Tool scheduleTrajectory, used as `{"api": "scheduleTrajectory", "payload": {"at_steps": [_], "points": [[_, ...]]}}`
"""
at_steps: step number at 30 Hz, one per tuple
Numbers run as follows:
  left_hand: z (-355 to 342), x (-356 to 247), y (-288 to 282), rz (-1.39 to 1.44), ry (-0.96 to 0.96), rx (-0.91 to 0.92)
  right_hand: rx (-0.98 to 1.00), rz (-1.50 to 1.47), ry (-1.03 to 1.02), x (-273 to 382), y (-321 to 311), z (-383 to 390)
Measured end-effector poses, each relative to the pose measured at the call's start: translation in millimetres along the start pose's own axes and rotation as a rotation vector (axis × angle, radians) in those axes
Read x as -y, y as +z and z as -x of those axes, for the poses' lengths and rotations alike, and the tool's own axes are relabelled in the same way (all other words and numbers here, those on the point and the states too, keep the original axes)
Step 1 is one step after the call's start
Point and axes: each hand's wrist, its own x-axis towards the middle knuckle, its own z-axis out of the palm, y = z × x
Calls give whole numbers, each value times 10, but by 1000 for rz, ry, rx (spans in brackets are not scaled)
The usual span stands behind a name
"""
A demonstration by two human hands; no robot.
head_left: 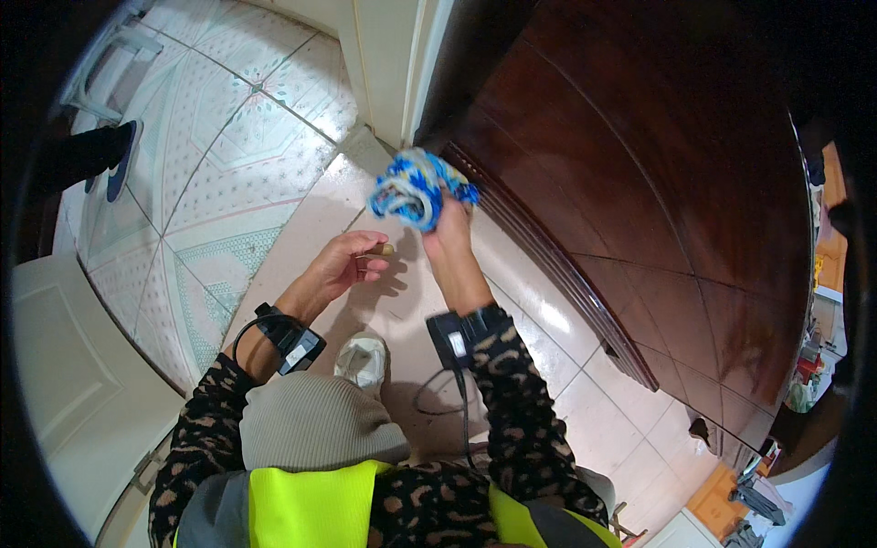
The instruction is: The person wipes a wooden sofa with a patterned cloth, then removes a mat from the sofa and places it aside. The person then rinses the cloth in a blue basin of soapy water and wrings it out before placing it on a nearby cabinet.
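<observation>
My right hand (448,239) is closed round a bunched cloth (408,194) patterned in blue, white and yellow. The cloth is held up beside the base of the dark wooden furniture and looks slightly blurred. To the left and a little nearer, my left hand (343,265) has its fingers curled about a small yellowish-brown piece (385,249), whose kind I cannot make out. A gap separates the two hands, and the left one does not touch the cloth. Each wrist carries a strapped black device with a cable.
Dark reddish-brown furniture (639,164) with a ridged base fills the right side. Ahead stands a pale door frame (388,73); a white panelled door (87,384) is at left. Another person's shoe (123,164) rests on the patterned tiles near a stool (100,78). Clutter lies far right.
</observation>
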Motion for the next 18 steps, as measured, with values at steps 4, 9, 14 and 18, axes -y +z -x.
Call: {"api": "scheduleTrajectory", "payload": {"at_steps": [4, 9, 14, 18], "points": [[-34, 97, 86, -47, -32, 2, -207, 53, -18, 231, -542, 326], [-110, 155, 205, -76, -91, 24, -211, -8, -42, 273, -785, 200], [-106, 121, 103, -10, -60, 8, -307, -56, -45, 0, -621, -162], [-91, 110, -35, 44, -78, -63, -398, -36, -7, -214, -299, -391]]}}
